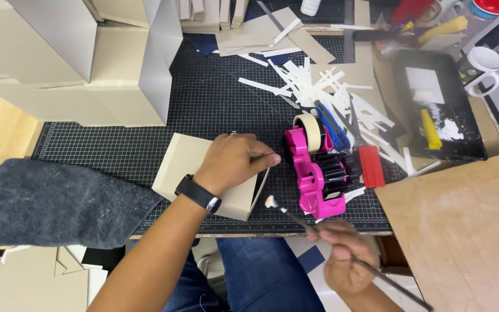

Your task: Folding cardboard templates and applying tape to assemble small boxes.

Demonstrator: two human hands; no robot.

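Observation:
My left hand (235,162), with a black watch on its wrist, rests on a small tan cardboard box (185,159) on the dark cutting mat (203,104). Its fingers pinch a thin pale strip (261,188) at the box's right edge. My right hand (342,257) is below the mat's front edge and grips a thin dark-handled paintbrush (304,222). The brush's white tip (270,201) points up-left, close to the strip and apart from the box.
A pink tape dispenser (313,173) stands just right of the box. Behind it lie white paper scraps (330,86), a blue cutter and a red block. Folded cardboard pieces (88,63) fill the back left, a grey cloth (53,202) the left, a black glue tray (440,110) the right.

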